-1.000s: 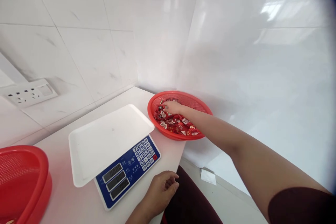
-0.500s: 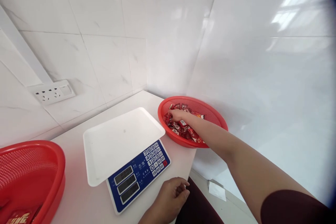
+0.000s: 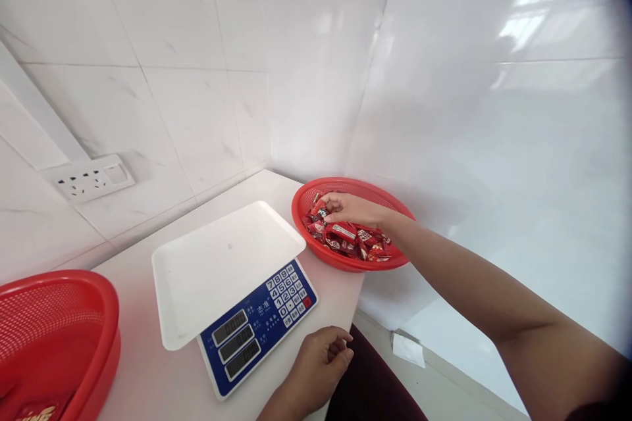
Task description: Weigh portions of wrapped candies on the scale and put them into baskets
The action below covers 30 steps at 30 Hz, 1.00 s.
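Red packets (image 3: 344, 231) lie heaped, in the head view, inside a red basket (image 3: 345, 265), which stands at the far right corner of the table (image 3: 135, 375) and juts past its right edge. The right hand (image 3: 353, 207) reaches in over the heap, fingers bent and thumb held apart, tips among the wrappers; whether a packet is pinched there I cannot tell. Judging by that pose, the step in hand is picking among the packets, and a lift would call for thumb and fingertips to close around one without dragging its neighbours. The left hand (image 3: 323, 363) is half curled at the table's right edge, with nothing visible in its grasp.

The wrappers look like glossy, crinkled film with white print. The basket is oval plastic, smooth-rimmed and finely perforated. Just beside it, the scale (image 3: 254, 325) pairs a shallow, round-cornered white pan (image 3: 222, 270) with a flat blue panel. A second basket (image 3: 107, 299), likewise perforated, stands towards the table's left.
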Tool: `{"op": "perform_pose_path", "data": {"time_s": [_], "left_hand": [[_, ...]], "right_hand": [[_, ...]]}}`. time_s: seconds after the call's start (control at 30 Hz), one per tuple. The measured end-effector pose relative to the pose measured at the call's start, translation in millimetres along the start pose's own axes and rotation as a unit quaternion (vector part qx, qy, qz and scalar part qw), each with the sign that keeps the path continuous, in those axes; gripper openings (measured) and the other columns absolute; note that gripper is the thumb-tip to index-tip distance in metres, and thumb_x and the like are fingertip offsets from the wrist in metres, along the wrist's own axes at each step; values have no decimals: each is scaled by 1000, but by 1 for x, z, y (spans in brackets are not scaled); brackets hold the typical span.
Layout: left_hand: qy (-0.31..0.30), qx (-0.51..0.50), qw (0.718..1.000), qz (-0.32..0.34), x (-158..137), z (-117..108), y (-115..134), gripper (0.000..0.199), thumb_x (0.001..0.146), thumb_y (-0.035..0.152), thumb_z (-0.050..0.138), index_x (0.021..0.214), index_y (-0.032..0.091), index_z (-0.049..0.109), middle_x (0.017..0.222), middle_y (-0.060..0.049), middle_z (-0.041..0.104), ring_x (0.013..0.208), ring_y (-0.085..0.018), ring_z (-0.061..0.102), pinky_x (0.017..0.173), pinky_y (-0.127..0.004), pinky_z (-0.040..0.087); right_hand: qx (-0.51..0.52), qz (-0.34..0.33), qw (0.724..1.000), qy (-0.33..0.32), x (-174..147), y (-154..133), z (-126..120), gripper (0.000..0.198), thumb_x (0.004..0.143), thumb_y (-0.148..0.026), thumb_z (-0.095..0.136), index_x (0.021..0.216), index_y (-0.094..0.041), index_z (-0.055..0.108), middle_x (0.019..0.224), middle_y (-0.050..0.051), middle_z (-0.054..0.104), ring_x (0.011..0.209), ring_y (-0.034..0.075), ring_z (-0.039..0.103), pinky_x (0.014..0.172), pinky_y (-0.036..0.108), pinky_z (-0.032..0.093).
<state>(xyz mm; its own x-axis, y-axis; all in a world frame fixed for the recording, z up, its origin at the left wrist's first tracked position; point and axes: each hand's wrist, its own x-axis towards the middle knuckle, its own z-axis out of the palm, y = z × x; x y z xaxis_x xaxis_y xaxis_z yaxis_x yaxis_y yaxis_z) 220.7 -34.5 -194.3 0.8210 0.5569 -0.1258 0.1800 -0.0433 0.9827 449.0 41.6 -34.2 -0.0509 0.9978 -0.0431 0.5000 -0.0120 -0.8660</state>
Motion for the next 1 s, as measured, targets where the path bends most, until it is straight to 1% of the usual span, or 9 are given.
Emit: {"op": "perform_pose_path", "data": {"time_s": [0.1,0.2,0.3,0.4,0.5,0.6,0.67,0.83,1.0], "left_hand": [[2,-2,1000,1,1,2,-2,21,77,25,53,94,20,64,80,-1,60,70,-14,54,63,-23,44],[2,3,1000,6,1,2,-2,21,77,25,53,94,19,64,80,-2,60,71,-14,55,64,-23,44],[2,14,1000,5,0,2,-1,21,78,25,52,94,19,64,80,-2,61,71,-14,55,65,-24,44],[5,23,1000,3,-1,2,0,21,77,24,52,94,19,64,80,-2,61,72,-14,55,66,-24,45],[6,25,1000,8,-2,1,1,21,78,24,52,95,18,64,80,-2,61,72,-14,55,65,-24,45],[4,24,1000,10,-2,1,1,21,78,24,52,95,18,64,80,-2,61,72,-14,55,65,-24,44],[3,22,1000,11,-2,1,1,21,78,24,52,95,18,64,80,-3,61,72,-14,55,65,-24,44],[2,20,1000,13,-2,2,0,21,78,24,52,95,18,64,81,-2,60,72,-14,55,66,-24,45],[4,21,1000,9,-2,2,1,21,78,23,52,95,18,64,81,-3,61,73,-14,55,66,-24,45]], "right_hand": [[21,-13,1000,10,-9,-8,-1,31,70,-19,62,100,-17,56,91,2,59,88,14,55,81,30,45],[-6,-24,999,22,-18,-14,-2,31,69,-22,63,99,-18,57,80,-1,55,78,12,53,75,28,45],[-65,-33,997,34,-25,-15,-1,29,69,-26,63,96,-18,57,74,-3,50,70,11,50,67,26,44],[-168,-23,985,36,-30,-6,-4,27,72,-27,58,99,-20,56,74,-3,51,67,12,50,62,25,42],[-296,27,955,-8,-32,16,-11,26,74,-19,54,99,-22,57,86,1,58,76,17,54,65,26,40],[-361,94,924,-81,-33,43,-16,24,69,-12,55,91,-22,59,91,4,61,82,22,56,64,27,39],[-368,116,917,-99,-34,57,-17,19,68,-14,55,86,-21,58,85,5,61,77,23,57,59,26,38],[-347,116,922,-131,-34,72,-17,8,71,-25,56,76,-19,56,76,2,60,69,19,56,55,24,36],[-315,124,927,-159,-31,75,-20,15,65,-14,55,79,-19,58,77,0,61,67,15,57,53,21,37]]}}
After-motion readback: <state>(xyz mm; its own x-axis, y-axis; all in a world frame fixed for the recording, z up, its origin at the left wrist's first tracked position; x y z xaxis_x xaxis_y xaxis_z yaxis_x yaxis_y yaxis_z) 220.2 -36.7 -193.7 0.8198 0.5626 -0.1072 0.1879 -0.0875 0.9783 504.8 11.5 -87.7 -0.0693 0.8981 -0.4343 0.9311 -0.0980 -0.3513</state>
